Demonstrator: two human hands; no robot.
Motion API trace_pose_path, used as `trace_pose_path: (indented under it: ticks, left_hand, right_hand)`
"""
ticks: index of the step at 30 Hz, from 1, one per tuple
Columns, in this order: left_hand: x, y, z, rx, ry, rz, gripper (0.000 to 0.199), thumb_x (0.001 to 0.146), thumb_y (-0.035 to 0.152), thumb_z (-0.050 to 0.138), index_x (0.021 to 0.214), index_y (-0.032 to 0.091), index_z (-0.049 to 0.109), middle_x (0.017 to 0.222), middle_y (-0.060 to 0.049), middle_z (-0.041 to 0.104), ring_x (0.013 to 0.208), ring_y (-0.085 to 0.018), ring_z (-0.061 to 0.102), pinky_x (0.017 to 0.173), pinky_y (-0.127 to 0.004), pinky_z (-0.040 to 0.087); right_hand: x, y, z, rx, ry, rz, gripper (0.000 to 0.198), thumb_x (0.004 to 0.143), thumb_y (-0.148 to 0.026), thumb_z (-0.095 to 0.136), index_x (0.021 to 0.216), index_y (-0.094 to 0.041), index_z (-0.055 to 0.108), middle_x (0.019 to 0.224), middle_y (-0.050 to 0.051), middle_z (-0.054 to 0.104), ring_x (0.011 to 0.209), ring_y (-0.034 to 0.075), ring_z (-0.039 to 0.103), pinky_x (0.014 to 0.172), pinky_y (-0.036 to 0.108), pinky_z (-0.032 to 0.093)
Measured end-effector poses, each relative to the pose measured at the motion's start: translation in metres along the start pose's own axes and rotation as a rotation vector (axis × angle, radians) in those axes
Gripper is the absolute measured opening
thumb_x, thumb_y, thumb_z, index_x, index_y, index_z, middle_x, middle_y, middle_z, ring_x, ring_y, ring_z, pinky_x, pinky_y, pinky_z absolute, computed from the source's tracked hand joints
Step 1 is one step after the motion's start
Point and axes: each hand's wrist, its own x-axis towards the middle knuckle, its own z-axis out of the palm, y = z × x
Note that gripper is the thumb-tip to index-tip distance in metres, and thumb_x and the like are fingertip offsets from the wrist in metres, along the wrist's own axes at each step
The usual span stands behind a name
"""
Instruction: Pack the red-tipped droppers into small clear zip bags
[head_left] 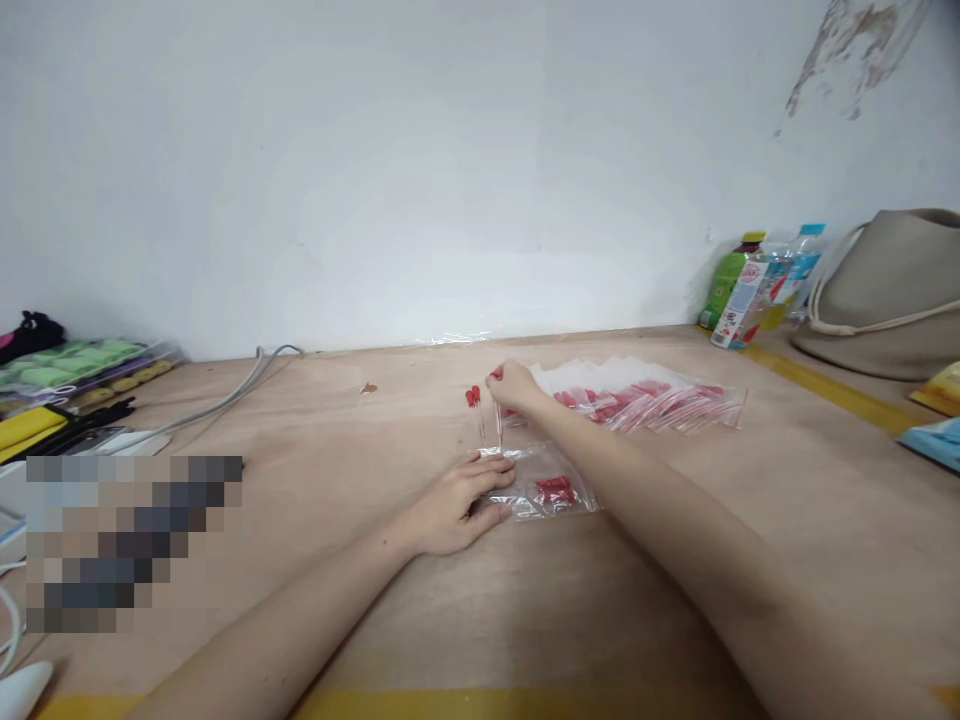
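My left hand (461, 503) lies flat with its fingers apart on the left end of a clear zip bag (529, 508). A small bundle of red pieces (555, 490) shows inside that bag. Just beyond the bag, my right hand (514, 385) is closed in a pinch on a thin red-headed stick. Its pale, slender stem (500, 428) hangs down to the bag's far edge. Left of this hand, a pair of similar red-headed sticks (473, 398) lies on the table. Fanned-out clear bags with red contents (637, 395) lie beyond my right forearm, partly hidden by it.
At the back right stand drink bottles (739, 290) and a grey-beige bag (885, 300). On the left are a tray of green rolls (90, 360), a yellow-and-black item (34, 430) and a grey cable (240, 390). A white wall rises behind the wooden table (322, 450).
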Motion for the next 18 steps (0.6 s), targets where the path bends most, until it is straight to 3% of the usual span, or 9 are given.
trace_pose_path:
  ticks: [3,4,6,8,11,18]
  left_hand:
    - [0.000,-0.001,0.001,-0.001,0.014,0.005,0.039,0.086,0.031,0.047,0.123,0.020,0.047,0.130,-0.009,0.046,0.121,-0.022,0.040,0.104,-0.044,0.026]
    - [0.000,-0.001,0.001,-0.001,0.018,0.006,0.039,0.086,0.031,0.047,0.123,0.020,0.046,0.130,-0.009,0.046,0.121,-0.021,0.041,0.104,-0.044,0.026]
    - [0.001,-0.001,0.002,-0.003,0.022,0.010,0.039,0.086,0.031,0.047,0.123,0.020,0.046,0.129,-0.009,0.047,0.120,-0.021,0.041,0.104,-0.043,0.027]
    - [0.002,-0.001,0.002,-0.013,0.029,0.016,0.039,0.086,0.032,0.048,0.123,0.019,0.047,0.128,-0.009,0.048,0.120,-0.021,0.041,0.104,-0.042,0.028]
    - [0.003,-0.001,0.002,-0.031,0.043,0.022,0.039,0.085,0.031,0.049,0.122,0.019,0.048,0.128,-0.009,0.048,0.119,-0.021,0.042,0.103,-0.042,0.030]
    - [0.001,0.003,0.001,0.006,0.036,-0.007,0.042,0.086,0.032,0.047,0.127,0.021,0.042,0.129,-0.008,0.047,0.121,-0.021,0.040,0.103,-0.042,0.031]
  right_hand:
    - [-0.020,0.028,-0.027,0.151,0.136,-0.025,0.032,0.086,-0.032,0.030,0.109,-0.014,0.043,0.090,0.008,0.064,0.076,0.012,0.060,0.062,0.022,0.044]
    - [-0.030,0.041,-0.036,0.334,0.261,-0.041,0.031,0.085,-0.034,0.033,0.108,-0.014,0.041,0.087,0.007,0.063,0.073,0.012,0.060,0.060,0.023,0.044]
    - [-0.052,0.068,-0.051,0.601,0.388,-0.052,0.033,0.080,-0.041,0.042,0.103,-0.018,0.038,0.082,0.003,0.061,0.061,0.010,0.057,0.054,0.023,0.044]
    - [-0.073,0.091,-0.063,0.723,0.417,0.002,0.033,0.077,-0.044,0.047,0.098,-0.021,0.038,0.071,-0.002,0.058,0.049,0.009,0.051,0.047,0.022,0.041]
    - [-0.094,0.113,-0.072,0.811,0.403,0.113,0.029,0.072,-0.042,0.054,0.088,-0.022,0.040,0.064,-0.003,0.056,0.048,0.010,0.050,0.044,0.021,0.040]
    - [-0.107,0.112,-0.059,1.050,0.311,0.233,0.025,0.070,-0.035,0.059,0.079,-0.022,0.040,0.063,-0.004,0.057,0.050,0.010,0.055,0.048,0.022,0.046]
